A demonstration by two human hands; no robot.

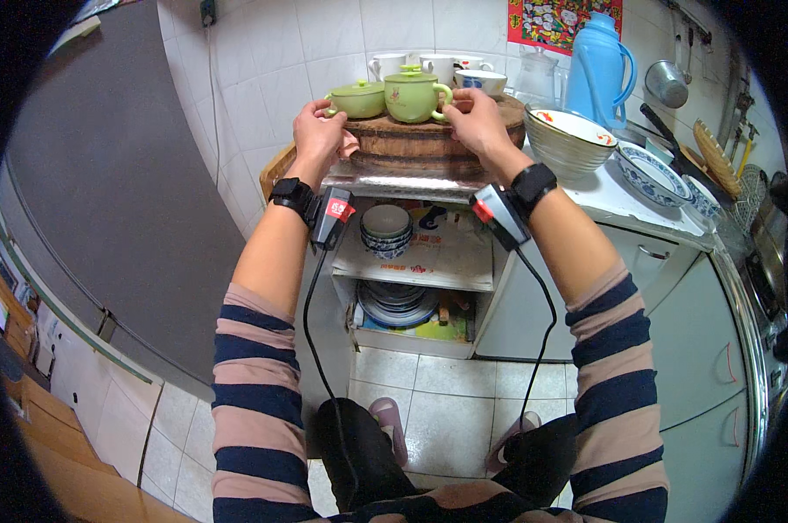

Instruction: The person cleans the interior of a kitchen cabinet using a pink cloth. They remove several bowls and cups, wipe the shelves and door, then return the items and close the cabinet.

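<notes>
On a thick round wooden chopping block (427,147) stand a low green lidded pot (360,101) and, touching its right side, a taller green lidded mug (410,98). My left hand (319,131) has its fingertips at the low pot's left handle, with a pink cloth (348,144) under the palm. The mug's right handle is between the thumb and fingers of my right hand (478,124). White cups (389,64) and a patterned bowl (480,82) sit behind the green pieces, partly hidden.
Right of the block are a large ribbed bowl (569,145), a glass pitcher (536,75), a blue thermos (596,72) and blue-patterned dishes (652,173). Below, open shelves hold stacked bowls (386,230) and plates (397,304). A grey panel (106,163) rises at left.
</notes>
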